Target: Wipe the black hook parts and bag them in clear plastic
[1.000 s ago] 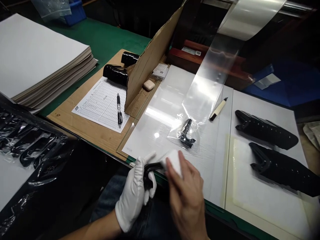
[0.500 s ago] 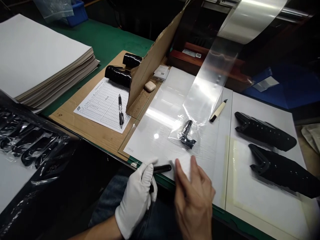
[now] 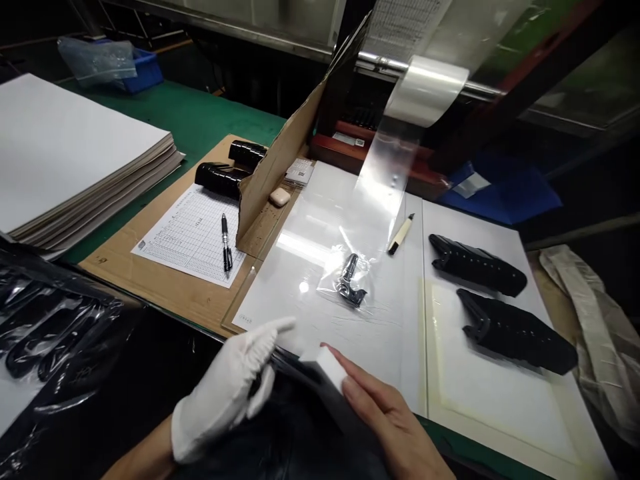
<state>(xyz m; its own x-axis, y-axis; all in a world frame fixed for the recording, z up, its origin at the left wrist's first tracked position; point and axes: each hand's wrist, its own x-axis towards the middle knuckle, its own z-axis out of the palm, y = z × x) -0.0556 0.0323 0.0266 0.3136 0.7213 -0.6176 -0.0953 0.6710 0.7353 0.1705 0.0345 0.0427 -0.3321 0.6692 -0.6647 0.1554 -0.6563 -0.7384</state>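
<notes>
My left hand [image 3: 225, 380], in a white glove, is closed around a glossy black plastic part [image 3: 290, 365]. Motion blur and dark clothing behind it hide most of the part's outline. My bare right hand [image 3: 383, 410] pinches a white sponge block [image 3: 333, 369] between thumb and fingers, close to the black part; whether the two touch I cannot tell. Beyond both hands, a small black angled part [image 3: 351, 283] lies inside clear plastic film on the white sheet.
Clear film hangs from a roll [image 3: 427, 90]. A cutter knife [image 3: 401, 233] lies beside it. Two long black covers [image 3: 517, 332] rest at right. Leftward are a cardboard divider [image 3: 280, 153], a pen [image 3: 226, 247] on a form, a paper stack [image 3: 85, 153] and bagged black parts [image 3: 55, 327].
The view has tilted up and shifted. My left hand has turned the black part, whose end pointed right before. The white sponge stays in my right hand, now nearer to the part.
</notes>
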